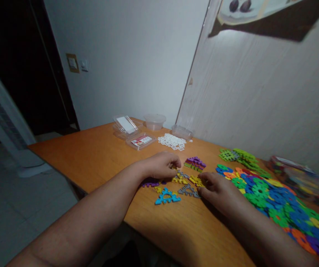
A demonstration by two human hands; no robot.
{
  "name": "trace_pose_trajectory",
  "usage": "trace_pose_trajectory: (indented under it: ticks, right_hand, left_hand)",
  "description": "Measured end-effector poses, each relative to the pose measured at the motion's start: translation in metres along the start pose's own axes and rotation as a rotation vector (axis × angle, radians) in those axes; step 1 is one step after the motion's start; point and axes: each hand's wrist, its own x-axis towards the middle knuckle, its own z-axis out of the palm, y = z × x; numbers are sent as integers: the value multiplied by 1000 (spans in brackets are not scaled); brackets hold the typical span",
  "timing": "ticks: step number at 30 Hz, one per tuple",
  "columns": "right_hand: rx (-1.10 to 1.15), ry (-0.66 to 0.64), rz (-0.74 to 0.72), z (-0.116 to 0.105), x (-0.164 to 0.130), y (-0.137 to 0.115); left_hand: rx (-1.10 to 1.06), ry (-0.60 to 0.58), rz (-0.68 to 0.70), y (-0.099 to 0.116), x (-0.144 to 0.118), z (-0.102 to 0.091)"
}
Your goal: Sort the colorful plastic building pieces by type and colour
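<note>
My left hand (162, 166) rests on the orange table (92, 155) with its fingers curled down over small yellow and grey plastic pieces (181, 178); a purple piece (150, 183) lies just under its wrist. My right hand (216, 188) lies flat beside them, fingertips touching a grey triangular piece (188, 191) and a yellow piece (195, 180). A blue triangular piece (167, 196) lies in front of both hands. A stack of purple pieces (195, 163) sits just beyond my hands.
A big spread of blue, green, orange and yellow interlocking pieces (276, 200) covers the table's right side, with a green heap (241, 155) behind. White pieces (173, 141) and clear plastic tubs (133, 129) stand at the far end. A white tower fan (6, 118) stands left.
</note>
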Motion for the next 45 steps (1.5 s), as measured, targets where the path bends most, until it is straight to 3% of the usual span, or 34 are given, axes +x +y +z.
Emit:
trace_pose_trajectory:
  ticks: [4, 8, 25, 30, 33, 36, 40, 45]
  right_hand:
    - [11, 22, -12, 5, 1, 3]
    - [5, 34, -27, 4, 1, 2]
    - [102, 122, -43, 11, 3, 10]
    - [79, 80, -55, 10, 3, 9]
    - [118, 176, -52, 6, 1, 5]
    - [218, 305, -2, 3, -2, -2]
    - [514, 287, 54, 4, -5, -12]
    - [992, 214, 109, 6, -7, -30]
  left_hand:
    - [284, -11, 53, 2, -1, -3]
    - [420, -52, 74, 2, -2, -3]
    - [314, 14, 89, 1, -2, 0]
    - [112, 3, 14, 0, -3, 3]
    - [-193, -65, -67, 1, -3, 7]
    - [-432, -42, -64, 3, -1, 8]
    - [-595, 23, -15, 5, 3, 8]
    - [-680, 9, -23, 5, 5, 11]
